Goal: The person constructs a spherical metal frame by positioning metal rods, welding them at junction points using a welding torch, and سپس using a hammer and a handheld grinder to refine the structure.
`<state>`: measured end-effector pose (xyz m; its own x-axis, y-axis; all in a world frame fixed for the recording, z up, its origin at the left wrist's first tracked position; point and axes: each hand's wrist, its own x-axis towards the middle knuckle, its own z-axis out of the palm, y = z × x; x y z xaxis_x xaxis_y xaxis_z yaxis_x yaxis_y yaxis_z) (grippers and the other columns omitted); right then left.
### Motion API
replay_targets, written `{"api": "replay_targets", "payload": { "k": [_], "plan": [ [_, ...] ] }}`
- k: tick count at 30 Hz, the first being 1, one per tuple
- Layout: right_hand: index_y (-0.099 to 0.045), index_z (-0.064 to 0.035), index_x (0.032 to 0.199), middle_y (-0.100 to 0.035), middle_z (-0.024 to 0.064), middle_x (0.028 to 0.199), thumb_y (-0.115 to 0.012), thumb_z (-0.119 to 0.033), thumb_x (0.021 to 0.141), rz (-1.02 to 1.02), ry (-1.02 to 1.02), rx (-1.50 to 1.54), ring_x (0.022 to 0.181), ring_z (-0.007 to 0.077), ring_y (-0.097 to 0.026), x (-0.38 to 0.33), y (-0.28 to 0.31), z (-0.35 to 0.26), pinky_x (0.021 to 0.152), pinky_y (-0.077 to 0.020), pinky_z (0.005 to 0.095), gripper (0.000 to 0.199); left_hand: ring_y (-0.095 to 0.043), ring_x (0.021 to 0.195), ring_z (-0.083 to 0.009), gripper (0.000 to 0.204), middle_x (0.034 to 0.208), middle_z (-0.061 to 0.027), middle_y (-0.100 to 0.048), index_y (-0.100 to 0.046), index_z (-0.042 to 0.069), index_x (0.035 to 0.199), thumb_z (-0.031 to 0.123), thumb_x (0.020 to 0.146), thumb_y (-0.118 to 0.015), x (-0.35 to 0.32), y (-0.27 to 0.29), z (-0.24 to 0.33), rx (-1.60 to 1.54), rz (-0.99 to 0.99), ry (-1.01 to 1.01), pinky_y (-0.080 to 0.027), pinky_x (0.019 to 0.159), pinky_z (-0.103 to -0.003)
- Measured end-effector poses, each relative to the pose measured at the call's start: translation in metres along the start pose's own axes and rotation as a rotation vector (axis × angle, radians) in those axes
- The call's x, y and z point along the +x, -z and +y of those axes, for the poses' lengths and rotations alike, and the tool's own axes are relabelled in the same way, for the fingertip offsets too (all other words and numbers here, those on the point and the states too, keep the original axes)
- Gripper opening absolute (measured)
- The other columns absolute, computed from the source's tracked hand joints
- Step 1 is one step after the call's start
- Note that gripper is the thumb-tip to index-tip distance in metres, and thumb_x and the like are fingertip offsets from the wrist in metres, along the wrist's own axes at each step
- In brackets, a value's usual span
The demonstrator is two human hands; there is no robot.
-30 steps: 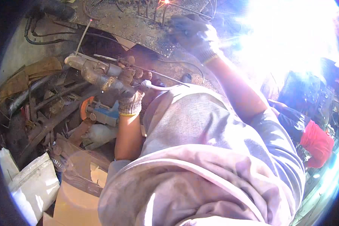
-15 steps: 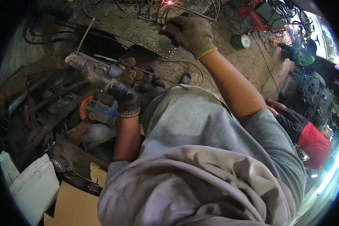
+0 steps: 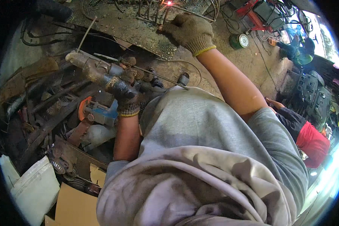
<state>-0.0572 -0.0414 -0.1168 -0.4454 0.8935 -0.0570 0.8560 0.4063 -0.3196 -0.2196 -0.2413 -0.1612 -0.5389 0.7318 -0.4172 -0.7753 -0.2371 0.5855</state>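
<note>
My left hand (image 3: 129,88), in a dark, dirty knit glove, grips a worn welding electrode holder (image 3: 92,72). A thin welding rod (image 3: 87,34) sticks up from the holder's far end. Another long thin rod (image 3: 160,77) passes by the gloved fingers towards my shirt. My right hand (image 3: 190,32), in a brown glove with a yellow cuff edge, is closed over the steel table (image 3: 135,39). Its fingertips pinch the lower end of a short thin metal rod (image 3: 166,16), beside a red-glowing spot (image 3: 169,3). Several similar thin rods stand nearby at the table's far edge.
Scrap metal and pipes lie at left, with a blue and orange power tool (image 3: 103,113) among them. Cables (image 3: 45,41) run by the table. A green can (image 3: 239,41) stands on the floor. Two people are at right, one in a red garment (image 3: 313,145). Cardboard (image 3: 75,207) lies lower left.
The view has shifted very slightly. Both hands keep their holds and nearly the same places. A bright bluish glare now shows by the far person at upper right.
</note>
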Motion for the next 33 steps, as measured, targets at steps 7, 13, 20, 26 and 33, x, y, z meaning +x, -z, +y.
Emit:
{"api": "replay_targets", "payload": {
  "k": [7,13,20,26,33],
  "plan": [
    [-0.079,-0.0165,0.088,-0.074,0.0093,0.083,-0.065,-0.073,0.080,-0.032,-0.044,0.022,0.081,0.0306,-0.072,-0.002,0.007,-0.008,0.074,-0.0558,0.0433,0.058,-0.067,0.088,-0.0238,0.039,0.110,-0.0128,-0.068,-0.061,0.005,0.118,0.032,0.091,-0.068,0.017,0.047,-0.021,0.200,-0.075,-0.110,-0.059,0.077,-0.041],
    [-0.077,-0.0167,0.090,-0.074,0.0080,0.083,-0.064,-0.072,0.082,-0.050,-0.016,0.048,0.081,0.0305,-0.072,-0.003,0.009,-0.006,0.075,-0.0558,0.0428,0.057,-0.067,0.085,-0.0243,0.045,0.107,-0.0113,-0.069,-0.060,0.003,0.123,0.041,0.098,-0.060,0.006,0.033,-0.004,0.175,-0.089,-0.039,-0.059,0.077,-0.043],
    [-0.077,-0.0169,0.092,-0.074,0.0091,0.083,-0.061,-0.070,0.085,0.008,0.033,0.019,0.080,0.0319,-0.071,-0.006,0.005,-0.007,0.073,-0.0554,0.0442,0.056,-0.067,0.077,-0.0232,0.042,0.105,-0.0115,-0.070,-0.060,0.004,0.122,0.038,0.098,-0.061,0.020,0.052,-0.022,0.405,-0.001,-0.277,-0.060,0.070,-0.038],
    [-0.076,-0.0166,0.094,-0.074,0.0105,0.084,-0.061,-0.068,0.087,0.058,0.030,0.007,0.082,0.0324,-0.072,-0.007,-0.003,-0.005,0.074,-0.0552,0.0447,0.054,-0.062,0.109,-0.0252,0.045,0.126,-0.0123,-0.060,-0.046,0.009,0.138,0.019,0.098,-0.063,0.047,0.105,-0.013,1.017,-0.390,-0.283,-0.054,0.097,-0.045],
    [-0.076,-0.0172,0.109,-0.075,0.0110,0.093,-0.067,-0.059,0.087,-0.027,0.168,0.134,0.088,0.0333,-0.072,-0.013,0.016,0.003,0.081,-0.0555,0.0459,0.048,-0.071,0.072,-0.0273,0.044,0.100,-0.0131,-0.071,-0.061,0.004,0.122,0.024,0.086,-0.076,0.006,0.043,0.003,0.074,-0.180,-0.038,-0.063,0.061,-0.046]
  ]
}}
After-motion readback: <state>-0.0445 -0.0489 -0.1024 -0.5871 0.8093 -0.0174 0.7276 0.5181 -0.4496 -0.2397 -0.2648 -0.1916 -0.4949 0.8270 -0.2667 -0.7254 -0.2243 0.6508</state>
